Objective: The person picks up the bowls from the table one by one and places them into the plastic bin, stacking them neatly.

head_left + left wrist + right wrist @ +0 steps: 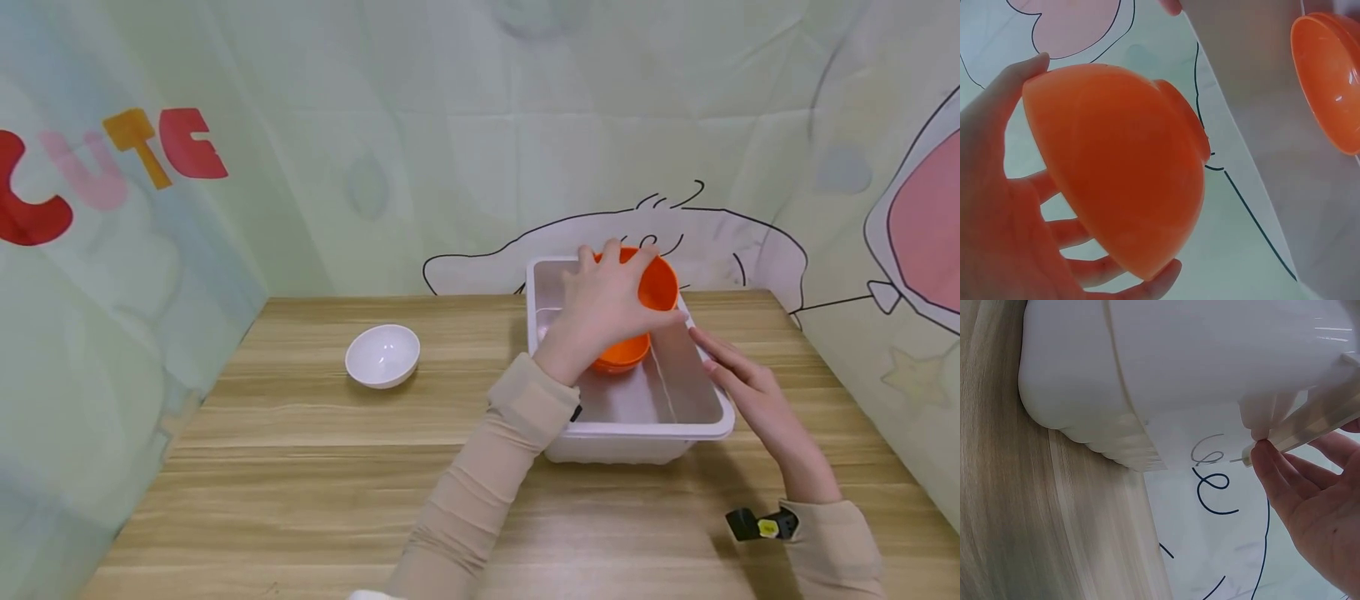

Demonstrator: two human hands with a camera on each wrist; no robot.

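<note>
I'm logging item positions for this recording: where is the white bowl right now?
In the head view, the white bowl stands upright on the wooden table, left of the white bin with bare wood between them.

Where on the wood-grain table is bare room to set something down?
The wood-grain table is bare in front of the round white bowl and between it and the rectangular white plastic bin. At the bin it is crowded: a round orange bowl inside, a second orange bowl in the left hand, the right hand alongside.

The head view looks forward and down at the bin [645, 431] both wrist views share close-up.
</note>
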